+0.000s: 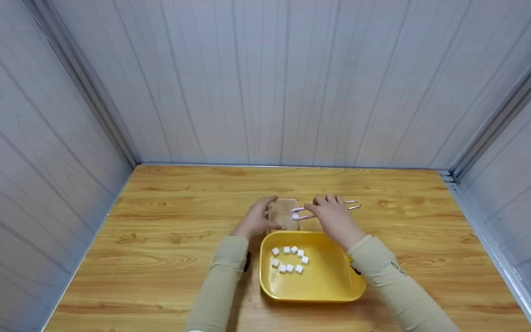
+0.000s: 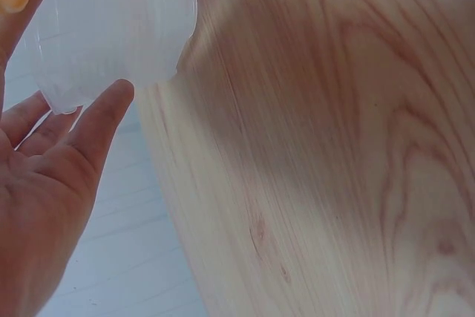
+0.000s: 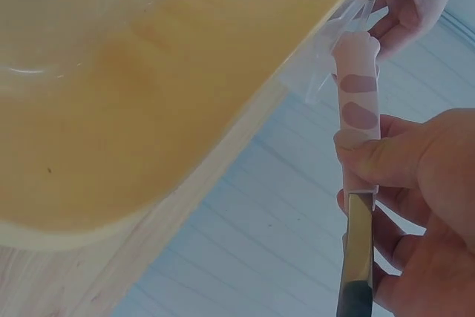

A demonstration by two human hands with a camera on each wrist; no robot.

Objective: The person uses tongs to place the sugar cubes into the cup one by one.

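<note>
Just behind the yellow tray, my left hand (image 1: 257, 218) holds a clear plastic container (image 1: 282, 210) from its left side. In the left wrist view, the thumb and fingers span one end of this container (image 2: 111, 35). My right hand (image 1: 334, 216) grips small metal tongs (image 1: 354, 204) with pink tips. One white cube (image 1: 295, 215) sits between the tips, over the container. The right wrist view shows the thumb and fingers pinching the pink tong arm (image 3: 358, 94), marked with darker stripes; the cube is hidden there.
The yellow tray (image 1: 334, 276) stands in front of the container, under the right forearm. Several white cubes (image 1: 290, 268) lie in a loose ring at its left side. White panel walls (image 1: 265, 92) enclose the wooden table (image 1: 178, 249) at the back and sides.
</note>
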